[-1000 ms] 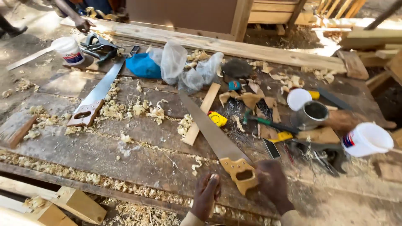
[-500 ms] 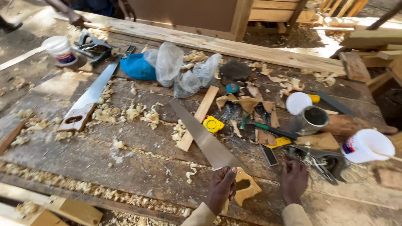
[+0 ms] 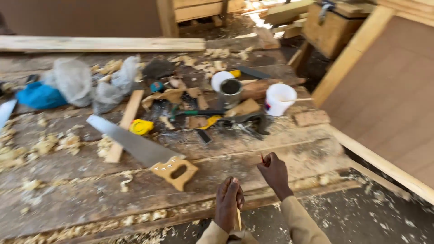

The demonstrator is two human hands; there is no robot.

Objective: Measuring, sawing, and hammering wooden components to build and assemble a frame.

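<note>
The left hand (image 3: 228, 203) hangs at the near edge of the table (image 3: 253, 158), fingers curled shut around a thin pale wooden stick (image 3: 238, 218) that points down from the fist. The right hand (image 3: 274, 171) rests over the table edge just beside it, its fingers pinched narrow on a small dark sliver (image 3: 262, 157) that pokes up from the fingertips; what the sliver is, the view does not show.

A handsaw (image 3: 135, 145) lies flat on the table to the left of both hands, its wooden handle (image 3: 175, 171) nearest the left hand and its blade running away up and to the left. A strip of wood (image 3: 124, 125) lies crossing under the blade, and a yellow tape measure (image 3: 141, 127) sits just beside that strip.

Farther back stand a metal tin (image 3: 230, 92) and a white plastic cup (image 3: 279, 99) with a stick in it, among scattered tools and scraps. A blue bag (image 3: 40, 96) and crumpled clear plastic (image 3: 72, 81) lie at the far left. Wood shavings (image 3: 54, 144) are strewn over the boards, and a long plank (image 3: 99, 44) runs along the far edge. A large brown panel (image 3: 389, 99) leans at the right.
</note>
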